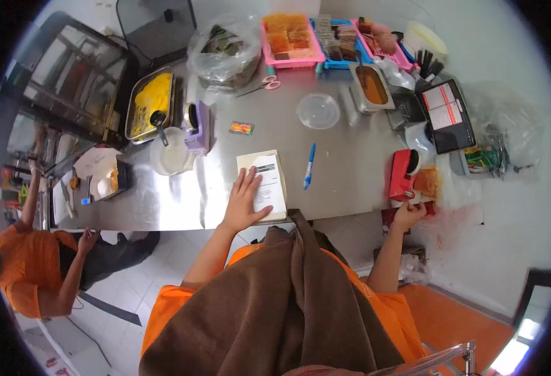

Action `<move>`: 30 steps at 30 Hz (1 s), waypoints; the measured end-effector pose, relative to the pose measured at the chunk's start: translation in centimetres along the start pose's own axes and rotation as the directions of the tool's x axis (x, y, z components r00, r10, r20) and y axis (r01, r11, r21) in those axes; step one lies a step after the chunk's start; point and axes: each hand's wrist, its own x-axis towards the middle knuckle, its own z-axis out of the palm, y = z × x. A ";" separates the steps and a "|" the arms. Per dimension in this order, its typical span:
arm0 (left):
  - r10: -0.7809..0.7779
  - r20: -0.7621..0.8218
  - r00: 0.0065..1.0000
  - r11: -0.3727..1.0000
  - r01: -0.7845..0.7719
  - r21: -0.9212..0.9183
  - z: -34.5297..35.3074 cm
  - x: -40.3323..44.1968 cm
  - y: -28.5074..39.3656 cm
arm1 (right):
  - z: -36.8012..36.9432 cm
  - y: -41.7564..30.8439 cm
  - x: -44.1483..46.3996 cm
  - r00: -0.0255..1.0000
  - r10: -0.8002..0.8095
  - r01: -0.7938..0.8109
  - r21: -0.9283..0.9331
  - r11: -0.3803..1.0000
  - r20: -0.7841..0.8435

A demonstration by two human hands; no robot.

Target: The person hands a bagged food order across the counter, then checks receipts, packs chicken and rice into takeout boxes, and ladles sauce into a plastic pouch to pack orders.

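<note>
Near edge of the tabletop (344, 203): we see the left hand (244, 203) laid palm down on the pad (275, 188), open, its fingers extended close together and its thumb spread across the lower part of the printed page. The pad lies at the middle of this edge, its base by the brown apron (244, 307). Toward the right end of the edge, we find the right hand (409, 215) palm up, fingers partly curled, at the near end of the red dispenser (399, 175); we cannot tell whether its fingertips meet or grip anything.

Mid-surface: we note the blue pen (310, 167) right of the pad, apart from both hands. Beyond the pad lies a small bright packet (241, 128); to its left stands the purple dispenser (199, 128), beside a pale tub (170, 158). A clear lid (318, 111) lies farther right.

Far edge: we observe pink-handled scissors (269, 84) in front of a plastic bag (234, 78), with the pink basket (294, 63) to the bag's right. Beyond the left edge, we see a co-worker (37, 266) in orange.
</note>
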 end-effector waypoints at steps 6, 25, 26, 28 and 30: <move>-0.014 -0.031 0.999 0.998 0.012 -0.068 0.4 -0.5 -0.8 | -0.3 0.9 -1.5 0.992 -0.121 0.120 -0.023 0.992 -0.021; -0.190 0.078 0.979 0.982 0.190 0.003 -1.0 -0.5 0.5 | 12.2 -14.4 -17.8 -0.050 -0.274 0.032 0.276 0.961 0.960; -0.193 0.082 0.978 0.981 0.193 0.007 -1.0 -0.5 0.5 | 12.9 -12.6 -17.8 -0.044 -0.310 -0.152 0.300 0.942 0.950; -0.193 0.089 0.977 0.981 0.192 0.014 -0.9 -0.5 0.4 | 13.2 -11.2 -17.9 -0.053 -0.343 -0.243 0.321 0.915 0.938; -0.185 0.089 0.979 0.983 0.184 0.020 -0.7 -0.5 0.3 | 13.2 -10.8 -17.9 -0.048 -0.361 -0.185 0.347 0.920 0.931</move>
